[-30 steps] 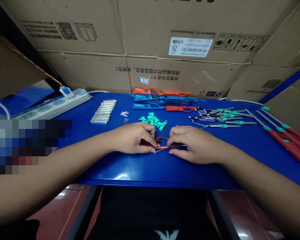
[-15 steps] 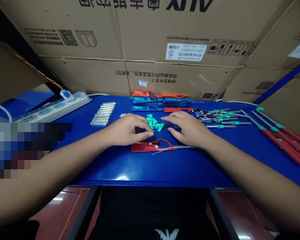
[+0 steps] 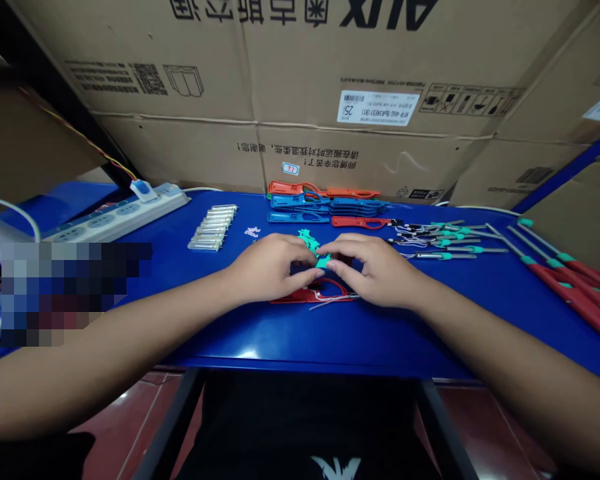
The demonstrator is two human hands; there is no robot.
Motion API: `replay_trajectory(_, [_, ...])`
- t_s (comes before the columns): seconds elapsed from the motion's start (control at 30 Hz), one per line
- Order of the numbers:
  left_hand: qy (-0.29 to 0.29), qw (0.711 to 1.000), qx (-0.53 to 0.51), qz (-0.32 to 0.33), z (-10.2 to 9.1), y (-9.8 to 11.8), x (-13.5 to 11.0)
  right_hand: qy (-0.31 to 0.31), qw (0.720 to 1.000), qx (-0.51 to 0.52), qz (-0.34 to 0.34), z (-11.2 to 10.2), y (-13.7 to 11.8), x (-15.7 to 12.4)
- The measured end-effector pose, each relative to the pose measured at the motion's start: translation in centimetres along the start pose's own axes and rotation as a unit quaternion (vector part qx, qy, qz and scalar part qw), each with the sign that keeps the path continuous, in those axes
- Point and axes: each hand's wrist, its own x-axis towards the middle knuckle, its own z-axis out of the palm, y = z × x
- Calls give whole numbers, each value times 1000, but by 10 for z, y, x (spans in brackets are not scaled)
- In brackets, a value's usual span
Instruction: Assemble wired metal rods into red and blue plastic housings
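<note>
My left hand (image 3: 275, 267) and my right hand (image 3: 380, 270) meet fingertip to fingertip, thumbs and index fingers bent in a pinch. Between their tips shows a small green plastic piece (image 3: 323, 261). Just behind it lies a heap of similar green pieces (image 3: 307, 240), partly covered by my fingers. Below my hands, a red lighter half-shell (image 3: 330, 288) lies flat with a thin metal tube and white wires in it. My left hand hides its left part and my right hand hides the tube's far end.
Clear lighter tanks (image 3: 213, 228) lie in a row at left, beside small pale parts (image 3: 252, 232). Blue shells (image 3: 300, 205) are stacked behind. Wired metal tubes (image 3: 445, 237) and red lighters (image 3: 570, 287) lie at right. A power strip (image 3: 125, 210) and a cardboard box (image 3: 290, 80) border the table.
My hands have come together at the green pieces. The right moved left and its fingers closed; the left moved slightly right. The view shifted a little.
</note>
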Motion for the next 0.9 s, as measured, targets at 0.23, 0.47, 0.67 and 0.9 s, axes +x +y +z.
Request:
replay_trajectory(0.23, [6, 940, -268, -212, 6, 0, 3, 121, 992, 2, 22, 5, -6, -3])
replay_trajectory(0.47, [-30, 932, -330, -146, 8, 3, 3, 114, 993, -29, -2, 10, -10, -5])
replay_trajectory(0.67, [10, 1000, -9, -17, -6, 5, -3, 111, 994, -20, 12, 3, -8, -7])
replay_trajectory(0.9, [97, 985, 55, 133, -8, 8, -7, -40, 995, 87, 37, -7, -10, -7])
